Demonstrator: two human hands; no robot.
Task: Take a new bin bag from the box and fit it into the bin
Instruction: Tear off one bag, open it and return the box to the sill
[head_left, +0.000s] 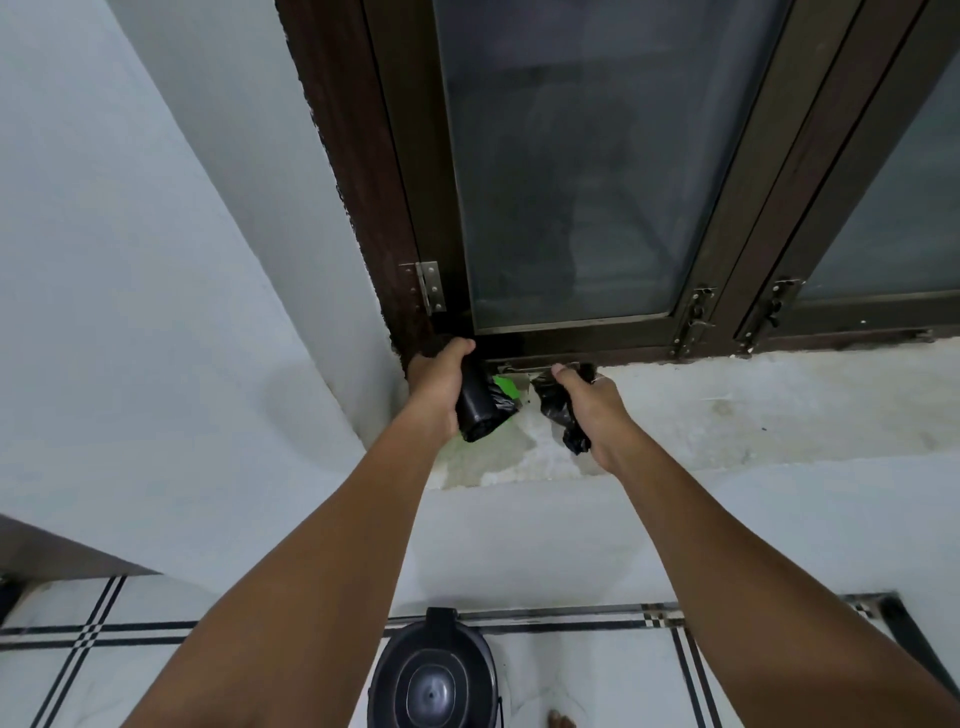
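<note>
Both arms reach up to a white window sill (727, 405). My left hand (434, 387) grips a black roll of bin bags (475, 410). Behind the roll a bit of bright green packaging (506, 387) shows; it is too hidden to tell if it is the box. My right hand (587, 402) is closed on a crumpled black bin bag (558, 410), held apart from the roll by a small gap. Down on the floor stands the black bin (434, 675) with its lid shut, between my forearms.
A dark-framed window with frosted glass (571, 182) rises above the sill, with latches (693, 319) at its lower edge. A white wall (130, 312) is on the left. The floor has white tiles with black lines (93, 634). My toes (561, 719) show beside the bin.
</note>
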